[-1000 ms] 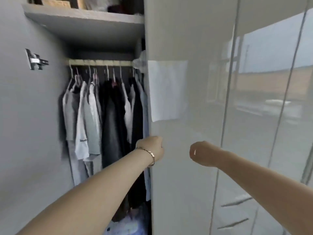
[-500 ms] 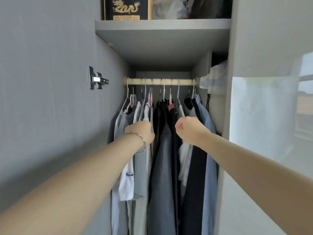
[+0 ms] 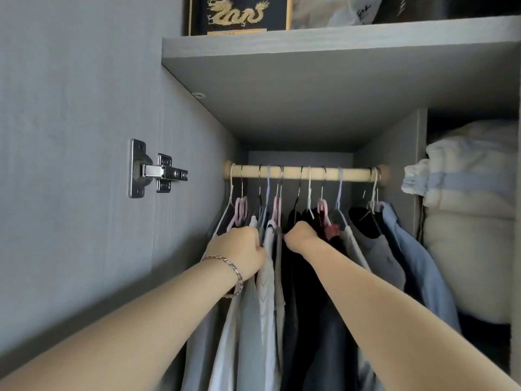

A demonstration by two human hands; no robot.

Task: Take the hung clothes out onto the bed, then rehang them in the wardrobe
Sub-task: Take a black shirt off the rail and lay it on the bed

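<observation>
Several garments hang on hangers from a pale wooden rod inside the grey wardrobe. Light grey and white tops hang on the left, dark garments in the middle, and a grey top and a blue shirt on the right. My left hand, with a bracelet on its wrist, curls its fingers round the shoulder of the light tops. My right hand is curled into the top of the dark garments, with its fingertips hidden in the cloth.
A grey shelf sits close above the rod, carrying a black box with a gold dragon and bags. A metal hinge juts from the left panel. Folded bedding fills the compartment on the right.
Both hands have moved from in front of the glossy door into the wardrobe and up to the tops of the hung clothes. The view has come closer to the rod.
</observation>
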